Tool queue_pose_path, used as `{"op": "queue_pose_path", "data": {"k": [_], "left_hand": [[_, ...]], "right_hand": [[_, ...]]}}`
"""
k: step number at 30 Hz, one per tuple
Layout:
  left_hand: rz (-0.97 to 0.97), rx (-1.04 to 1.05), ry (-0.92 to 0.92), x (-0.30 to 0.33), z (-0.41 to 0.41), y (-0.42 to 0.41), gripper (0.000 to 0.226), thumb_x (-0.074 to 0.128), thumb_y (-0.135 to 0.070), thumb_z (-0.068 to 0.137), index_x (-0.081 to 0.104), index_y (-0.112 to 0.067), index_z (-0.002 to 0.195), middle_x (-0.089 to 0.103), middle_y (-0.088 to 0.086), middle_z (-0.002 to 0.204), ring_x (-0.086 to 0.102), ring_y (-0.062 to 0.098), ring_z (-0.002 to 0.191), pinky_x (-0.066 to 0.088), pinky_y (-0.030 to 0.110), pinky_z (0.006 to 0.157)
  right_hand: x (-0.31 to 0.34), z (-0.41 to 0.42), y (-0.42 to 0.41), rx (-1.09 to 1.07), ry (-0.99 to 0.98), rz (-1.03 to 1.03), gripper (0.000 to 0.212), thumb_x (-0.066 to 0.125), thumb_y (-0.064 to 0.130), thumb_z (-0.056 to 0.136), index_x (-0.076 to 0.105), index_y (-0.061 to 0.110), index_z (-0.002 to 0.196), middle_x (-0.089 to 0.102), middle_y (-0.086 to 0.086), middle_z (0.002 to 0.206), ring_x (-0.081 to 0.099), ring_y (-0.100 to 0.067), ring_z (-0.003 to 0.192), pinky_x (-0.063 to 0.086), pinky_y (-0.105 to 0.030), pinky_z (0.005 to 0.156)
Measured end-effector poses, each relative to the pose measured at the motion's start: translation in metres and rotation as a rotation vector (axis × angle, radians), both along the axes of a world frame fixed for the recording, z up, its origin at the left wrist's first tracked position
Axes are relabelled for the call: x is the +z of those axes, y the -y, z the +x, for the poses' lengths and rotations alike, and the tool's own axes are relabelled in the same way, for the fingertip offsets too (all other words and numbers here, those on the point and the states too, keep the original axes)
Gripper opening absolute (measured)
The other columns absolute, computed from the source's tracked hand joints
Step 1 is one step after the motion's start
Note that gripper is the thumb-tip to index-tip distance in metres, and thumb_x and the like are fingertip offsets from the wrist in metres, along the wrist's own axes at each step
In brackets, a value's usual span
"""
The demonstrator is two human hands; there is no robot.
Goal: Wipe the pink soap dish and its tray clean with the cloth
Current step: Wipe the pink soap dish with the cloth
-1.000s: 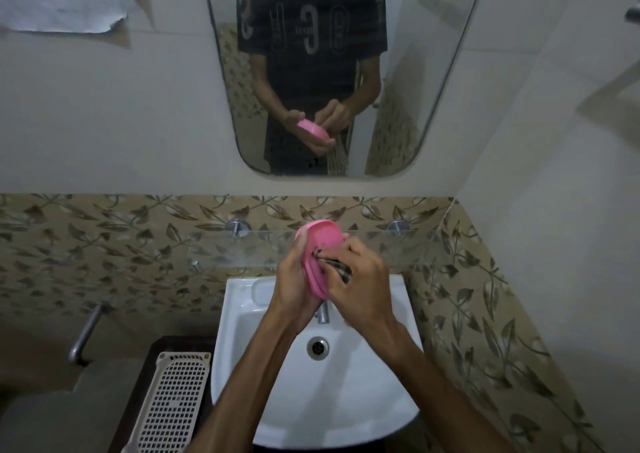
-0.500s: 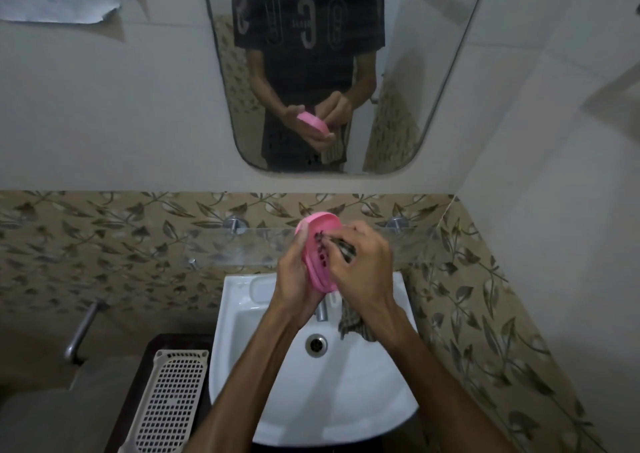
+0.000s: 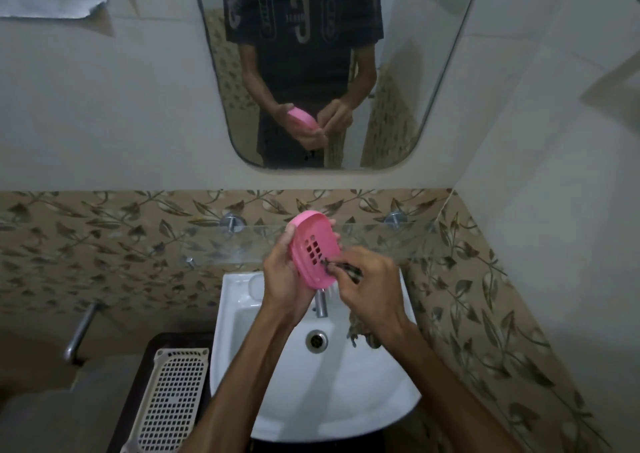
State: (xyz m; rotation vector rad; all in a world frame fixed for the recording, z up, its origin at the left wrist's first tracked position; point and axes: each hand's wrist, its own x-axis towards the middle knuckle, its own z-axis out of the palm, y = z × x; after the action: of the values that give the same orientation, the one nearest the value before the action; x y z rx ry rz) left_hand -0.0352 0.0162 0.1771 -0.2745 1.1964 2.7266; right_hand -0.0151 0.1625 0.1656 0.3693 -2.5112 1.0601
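Mirror fixed to wall above, reflecting a person holding the pink item. Leaf-patterned tile band below it, with glass shelf on two metal pegs. White sink beneath, drain at centre, tap at rear, partly hidden by the hands. White perforated basket just left of sink, on dark counter.

Both hands raised over the rear of the sink, close together, in front of the shelf.

Left hand: curled round the soap dish, thumb along the left rim, fingertips showing past the far right edge. Firm grip, nothing else held.

Soap dish: pink, oval, held up on a tilt, perforated face turned toward the camera, grid of holes visible near centre. Clear of sink and shelf, carried wholly by the left hand.

Right hand: fingers bunched, pinching the cloth and pressing a dark twisted end of it against the lower right part of the dish, just below the holes. Remainder of cloth hanging under the wrist, above the basin. Cloth dark, patterned; detail blurred.

Separate tray of the dish: cannot tell from this view.
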Motion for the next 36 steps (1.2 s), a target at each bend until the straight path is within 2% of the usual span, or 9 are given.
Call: {"op": "queue_pose_path", "data": {"k": [4,7,11,14,23,28,31,34,36], "left_hand": [[-0.039,-0.001,-0.059,0.001,0.001,-0.005,0.055,0.041,-0.047,0.102,0.073,-0.01,0.126,0.069,0.023,0.125,0.056,0.04,0.12,0.041,0.054,0.108],[-0.011,0.007,-0.086,0.002,0.0,-0.007,0.057,0.043,-0.045,0.1,0.066,-0.006,0.134,0.066,0.025,0.131,0.058,0.038,0.12,0.041,0.055,0.109],[-0.015,0.017,-0.103,0.0,-0.002,-0.007,0.055,0.045,-0.045,0.096,0.07,-0.009,0.13,0.069,0.023,0.126,0.061,0.036,0.114,0.047,0.048,0.1],[-0.021,0.01,-0.108,-0.001,-0.002,-0.008,0.058,0.044,-0.044,0.097,0.065,-0.005,0.134,0.065,0.026,0.132,0.058,0.039,0.119,0.042,0.054,0.108],[0.009,0.061,-0.132,-0.002,-0.004,-0.008,0.048,0.048,-0.036,0.091,0.074,-0.008,0.12,0.071,0.021,0.119,0.064,0.033,0.11,0.051,0.044,0.094],[-0.028,0.052,-0.141,-0.008,-0.003,-0.009,0.055,0.048,-0.035,0.089,0.065,-0.002,0.129,0.073,0.019,0.115,0.065,0.032,0.109,0.051,0.044,0.095],[-0.058,0.072,-0.139,-0.007,-0.003,-0.009,0.06,0.056,-0.043,0.08,0.068,-0.005,0.125,0.074,0.017,0.11,0.068,0.029,0.104,0.055,0.04,0.088],[-0.063,0.057,-0.151,-0.005,-0.003,-0.011,0.07,0.059,-0.044,0.078,0.062,0.0,0.132,0.073,0.019,0.114,0.066,0.031,0.107,0.053,0.041,0.093],[-0.043,0.064,-0.149,-0.004,-0.003,-0.009,0.078,0.069,-0.045,0.073,0.06,0.004,0.133,0.069,0.023,0.117,0.062,0.034,0.109,0.05,0.043,0.093]], "right_hand": [[-0.003,0.001,0.0,0.022,-0.024,-0.007,0.019,0.087,0.011,0.08,0.083,0.017,0.097,0.081,0.001,0.097,0.074,-0.011,0.081,0.064,-0.032,0.072],[-0.004,-0.002,-0.003,-0.015,-0.06,-0.042,0.02,0.086,0.008,0.08,0.083,0.016,0.098,0.082,-0.001,0.097,0.076,-0.012,0.082,0.065,-0.032,0.073],[-0.007,0.001,0.001,0.014,-0.043,-0.078,0.022,0.086,0.008,0.079,0.083,0.018,0.098,0.082,0.003,0.097,0.075,-0.007,0.081,0.064,-0.029,0.073],[-0.007,-0.004,-0.003,-0.015,-0.072,-0.055,0.02,0.086,0.007,0.08,0.084,0.015,0.098,0.082,-0.001,0.096,0.076,-0.012,0.08,0.065,-0.033,0.071],[-0.011,0.004,0.012,-0.067,0.141,-0.333,0.019,0.084,0.007,0.082,0.084,0.021,0.095,0.08,0.01,0.092,0.074,-0.005,0.08,0.064,-0.029,0.073],[-0.012,0.004,0.012,-0.093,0.202,-0.406,0.014,0.084,0.007,0.085,0.084,0.016,0.096,0.081,0.006,0.092,0.075,-0.007,0.079,0.064,-0.031,0.072],[-0.012,0.007,0.017,-0.042,0.244,-0.424,0.016,0.083,0.008,0.085,0.084,0.019,0.096,0.08,0.009,0.092,0.075,-0.007,0.074,0.063,-0.023,0.066],[-0.014,0.005,0.018,-0.12,0.167,-0.35,0.018,0.084,0.007,0.084,0.083,0.018,0.098,0.08,0.005,0.094,0.074,-0.004,0.08,0.064,-0.025,0.074],[-0.013,0.004,0.018,-0.091,0.142,-0.318,0.021,0.084,0.004,0.082,0.083,0.019,0.097,0.08,0.005,0.094,0.073,-0.002,0.08,0.062,-0.019,0.073]]}}
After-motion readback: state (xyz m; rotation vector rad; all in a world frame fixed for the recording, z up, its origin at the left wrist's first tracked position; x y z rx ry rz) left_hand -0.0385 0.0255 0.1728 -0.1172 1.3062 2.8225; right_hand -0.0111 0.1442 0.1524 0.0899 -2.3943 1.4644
